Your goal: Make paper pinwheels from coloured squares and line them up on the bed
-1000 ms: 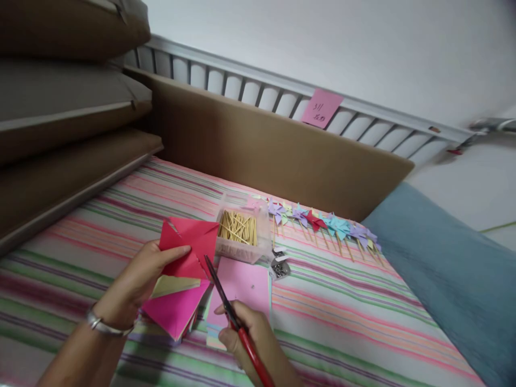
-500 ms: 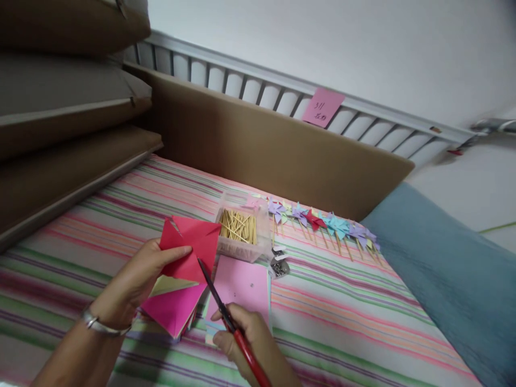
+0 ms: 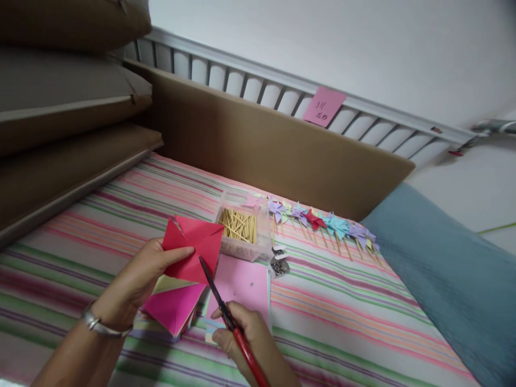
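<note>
Pinched in my left hand [image 3: 155, 263] is a red square of paper [image 3: 201, 241], with slits running in from its upper corners. My right hand [image 3: 250, 336] grips a pair of scissors [image 3: 220, 301] with red handles; the blades look closed, and their tip lies over the lower part of the red paper. Below the paper sits a stack of coloured sheets with a magenta sheet [image 3: 175, 309] on top. A pink stack of paper [image 3: 242, 285] lies partly behind the scissors and my right hand.
A clear plastic box [image 3: 264, 228] holds many thin wooden sticks [image 3: 239, 226]. Beside it is a small container of metal pins [image 3: 279, 266]. Several paper pinwheels on sticks [image 3: 314, 220] line the back. A brown board [image 3: 262, 145] stands behind, and wrapped packages [image 3: 68, 123] are piled at left.
The red paper, held in my left hand, has shifted slightly to the right. The scissors have barely moved and stay in my right hand.
</note>
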Available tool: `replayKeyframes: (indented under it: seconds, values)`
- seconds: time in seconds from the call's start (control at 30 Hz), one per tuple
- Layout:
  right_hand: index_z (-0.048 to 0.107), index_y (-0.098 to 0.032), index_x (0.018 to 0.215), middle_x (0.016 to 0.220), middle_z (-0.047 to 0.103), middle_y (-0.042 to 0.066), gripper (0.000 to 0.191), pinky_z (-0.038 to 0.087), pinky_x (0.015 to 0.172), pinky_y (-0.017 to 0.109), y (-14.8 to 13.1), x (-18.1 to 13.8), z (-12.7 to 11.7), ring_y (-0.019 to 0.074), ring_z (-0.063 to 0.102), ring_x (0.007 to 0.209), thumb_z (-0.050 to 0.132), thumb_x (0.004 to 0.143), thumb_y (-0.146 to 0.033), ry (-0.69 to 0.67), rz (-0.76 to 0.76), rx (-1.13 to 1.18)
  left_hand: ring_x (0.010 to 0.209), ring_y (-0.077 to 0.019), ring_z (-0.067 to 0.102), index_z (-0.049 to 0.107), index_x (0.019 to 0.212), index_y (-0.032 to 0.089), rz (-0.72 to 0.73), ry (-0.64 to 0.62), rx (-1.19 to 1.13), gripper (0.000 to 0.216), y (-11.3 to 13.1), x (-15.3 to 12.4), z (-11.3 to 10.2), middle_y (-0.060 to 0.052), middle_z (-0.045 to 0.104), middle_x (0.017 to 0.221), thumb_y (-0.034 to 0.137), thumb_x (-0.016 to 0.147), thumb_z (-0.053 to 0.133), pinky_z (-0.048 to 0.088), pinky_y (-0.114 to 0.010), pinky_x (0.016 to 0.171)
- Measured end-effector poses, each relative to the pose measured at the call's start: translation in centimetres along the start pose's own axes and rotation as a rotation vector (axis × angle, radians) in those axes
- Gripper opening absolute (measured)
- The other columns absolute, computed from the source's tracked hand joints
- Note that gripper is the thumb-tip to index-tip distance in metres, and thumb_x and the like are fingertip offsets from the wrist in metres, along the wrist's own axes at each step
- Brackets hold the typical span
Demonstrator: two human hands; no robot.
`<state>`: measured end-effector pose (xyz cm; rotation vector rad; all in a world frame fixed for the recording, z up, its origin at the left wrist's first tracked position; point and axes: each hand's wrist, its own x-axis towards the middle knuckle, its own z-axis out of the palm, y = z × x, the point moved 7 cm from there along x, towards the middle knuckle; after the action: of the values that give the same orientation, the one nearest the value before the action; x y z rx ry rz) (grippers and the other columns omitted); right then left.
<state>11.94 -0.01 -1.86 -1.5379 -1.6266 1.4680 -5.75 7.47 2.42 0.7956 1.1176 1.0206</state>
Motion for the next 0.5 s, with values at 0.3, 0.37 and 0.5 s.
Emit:
replayKeyframes:
  seconds: [0.3,0.37,0.5]
  values:
    - [0.063,-0.015,0.097,0.063,0.039,-0.006,0.032,0.029,0.048,0.021,-0.13,-0.02,0.06,0.0092,0.033,0.054,0.061,0.074,-0.037,-0.021,0.008,0.026,0.064,-0.0239,0.068,0.071,0.081,0.012,-0.017,-0.029,0.014,0.020,-0.29,0.19,0.09,-0.010,0.076,0.076,0.027,0.068,0.074,0.053,-0.031,0.061]
    - [0.064,-0.015,0.097,0.063,0.040,-0.005,0.031,0.030,0.049,0.021,-0.12,-0.01,-0.01,0.0097,0.035,0.055,0.062,0.074,-0.036,-0.016,0.021,0.014,0.062,-0.0239,0.068,0.070,0.081,0.012,-0.037,-0.022,0.017,0.019,-0.33,0.07,0.16,-0.010,0.076,0.075,0.027,0.068,0.073,0.053,-0.031,0.058]
    - [0.066,-0.015,0.096,0.063,0.042,-0.004,0.030,0.031,0.051,0.022,-0.25,-0.05,-0.14,0.0106,0.037,0.057,0.063,0.073,-0.034,-0.008,0.033,-0.017,0.060,-0.0240,0.068,0.070,0.079,0.013,-0.056,-0.011,0.018,0.018,-0.26,-0.32,0.23,-0.010,0.075,0.073,0.026,0.068,0.073,0.052,-0.030,0.055]
